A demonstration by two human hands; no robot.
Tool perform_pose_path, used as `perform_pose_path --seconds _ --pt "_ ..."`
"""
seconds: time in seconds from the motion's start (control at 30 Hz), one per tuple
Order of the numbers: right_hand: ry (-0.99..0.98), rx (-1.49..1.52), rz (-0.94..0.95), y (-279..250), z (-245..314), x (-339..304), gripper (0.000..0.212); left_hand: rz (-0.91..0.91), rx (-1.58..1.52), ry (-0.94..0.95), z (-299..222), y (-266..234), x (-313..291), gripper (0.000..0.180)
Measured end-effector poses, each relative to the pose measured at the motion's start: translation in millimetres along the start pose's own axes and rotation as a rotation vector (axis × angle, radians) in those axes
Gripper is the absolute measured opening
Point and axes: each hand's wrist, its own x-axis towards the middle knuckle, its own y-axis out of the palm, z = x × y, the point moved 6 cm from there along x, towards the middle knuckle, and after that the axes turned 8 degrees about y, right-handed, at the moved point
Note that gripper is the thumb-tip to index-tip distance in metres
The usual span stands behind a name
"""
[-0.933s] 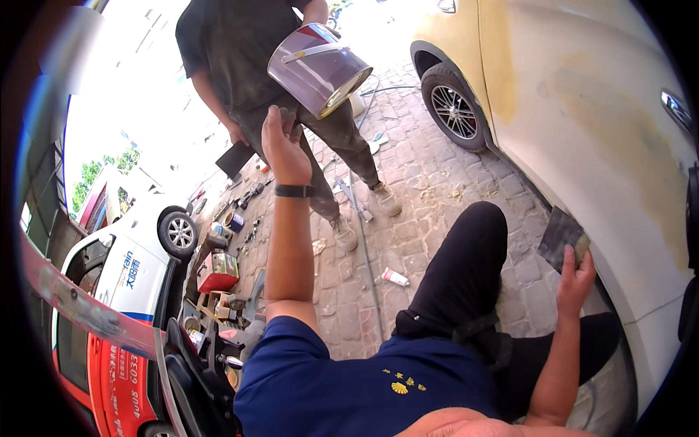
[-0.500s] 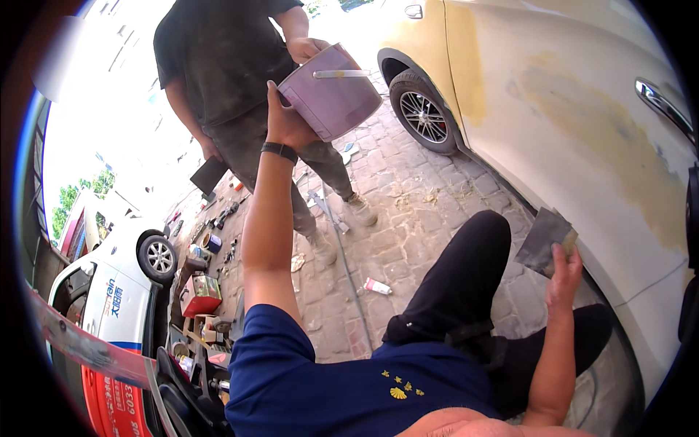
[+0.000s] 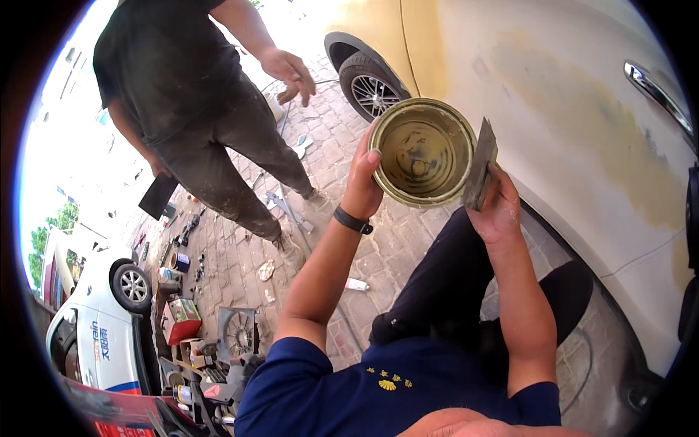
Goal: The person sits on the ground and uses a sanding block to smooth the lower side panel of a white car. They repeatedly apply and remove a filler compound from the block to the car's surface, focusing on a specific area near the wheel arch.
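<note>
Left hand (image 3: 362, 175) clamped on a round metal tin with a dull gold inside (image 3: 458, 149), thumb over rim. Tin is held up between both hands, mouth toward the camera. Thin olive-tan paste (image 3: 417, 149) smears its floor and wall; looks mostly used up. Right hand (image 3: 501, 207): fingers closed on a flat dark-grey blade (image 3: 480, 166), just beside the rim; can't tell if it touches. Can't see a paste load on it.

Right: cream-white car door (image 3: 626, 240) carries a broad, streaky tan patch (image 3: 564, 84) with grey spots along it. My read: coating partly done, evening-out left. Blade isn't on the panel.

Farther: white tube (image 3: 357, 284) on the paving; co-worker's bare hand (image 3: 290, 73), fingers loosely apart, well clear of the tin.
</note>
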Motion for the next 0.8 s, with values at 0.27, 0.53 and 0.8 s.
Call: perform_pose_path --seconds 0.27,0.53,0.8 --pt "-0.179 -0.117 0.015 9.0 19.6 -51.5 0.018 -0.074 -0.004 0.006 40.9 13.9 -57.7 0.145" --pt "-0.235 -0.282 0.005 14.4 26.0 -62.1 0.025 -0.067 -0.122 -0.236 76.5 -13.0 -83.8 0.123" --pt "-0.176 -0.311 -0.039 7.4 17.7 -63.8 0.046 -0.09 -0.441 -0.248 93.2 -28.6 -102.9 0.125"
